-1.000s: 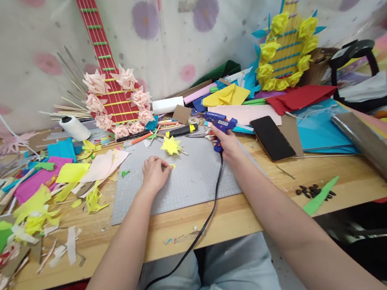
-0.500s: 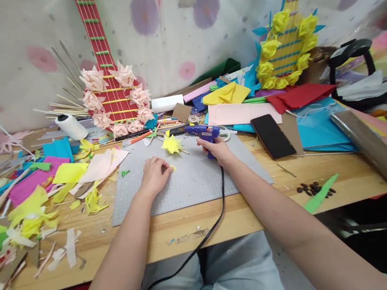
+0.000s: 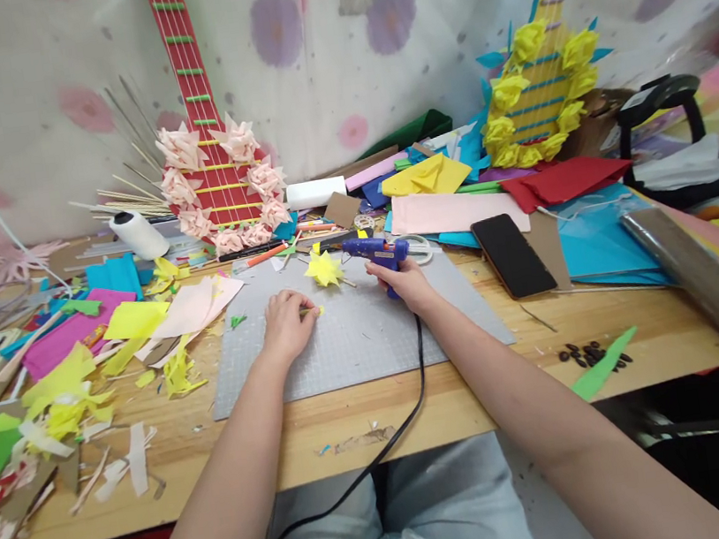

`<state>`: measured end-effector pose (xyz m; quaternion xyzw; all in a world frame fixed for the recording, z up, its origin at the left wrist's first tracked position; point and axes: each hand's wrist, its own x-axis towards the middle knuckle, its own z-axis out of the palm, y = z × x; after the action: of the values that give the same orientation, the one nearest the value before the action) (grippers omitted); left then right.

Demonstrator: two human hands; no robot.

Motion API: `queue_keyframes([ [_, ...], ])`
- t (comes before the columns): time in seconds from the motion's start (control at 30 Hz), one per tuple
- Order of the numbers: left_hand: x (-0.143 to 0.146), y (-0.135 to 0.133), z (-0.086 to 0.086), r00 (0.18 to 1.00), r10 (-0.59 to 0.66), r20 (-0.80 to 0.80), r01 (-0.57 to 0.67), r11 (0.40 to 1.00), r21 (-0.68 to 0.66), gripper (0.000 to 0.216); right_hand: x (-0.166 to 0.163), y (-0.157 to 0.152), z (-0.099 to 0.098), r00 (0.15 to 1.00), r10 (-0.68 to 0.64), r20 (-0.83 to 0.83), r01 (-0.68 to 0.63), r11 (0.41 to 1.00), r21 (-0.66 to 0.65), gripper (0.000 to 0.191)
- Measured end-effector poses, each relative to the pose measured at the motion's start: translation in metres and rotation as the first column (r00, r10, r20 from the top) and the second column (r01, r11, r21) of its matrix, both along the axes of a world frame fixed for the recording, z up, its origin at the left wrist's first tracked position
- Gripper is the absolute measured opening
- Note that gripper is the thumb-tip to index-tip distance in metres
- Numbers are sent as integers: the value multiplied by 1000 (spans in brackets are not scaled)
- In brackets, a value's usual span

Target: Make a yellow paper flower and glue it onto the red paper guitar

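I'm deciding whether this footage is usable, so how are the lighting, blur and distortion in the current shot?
Head view: soft, fairly even light over the wooden table, though its underside at right sinks to near black; head view: glue gun reasonably clear, the left hand's tiny yellow piece too small to make out; head view: far-right edge smeared and stretched.

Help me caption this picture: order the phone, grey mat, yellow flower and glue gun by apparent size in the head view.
1. Grey mat
2. Phone
3. Glue gun, partly covered
4. Yellow flower
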<state>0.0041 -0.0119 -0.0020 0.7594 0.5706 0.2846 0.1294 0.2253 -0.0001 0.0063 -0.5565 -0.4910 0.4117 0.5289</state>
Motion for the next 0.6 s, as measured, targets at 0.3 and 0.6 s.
queue_keyframes([
  [0.3, 9, 2, -1, 702, 44, 711, 101, 982, -160, 21, -3, -2, 1, 998, 68, -2, -68, 998, 17, 36],
  [0.6, 8, 4, 3, 515, 241, 823, -26, 964, -266, 36, -5, -12, 12, 900, 338, 274, -340, 939, -42, 38],
])
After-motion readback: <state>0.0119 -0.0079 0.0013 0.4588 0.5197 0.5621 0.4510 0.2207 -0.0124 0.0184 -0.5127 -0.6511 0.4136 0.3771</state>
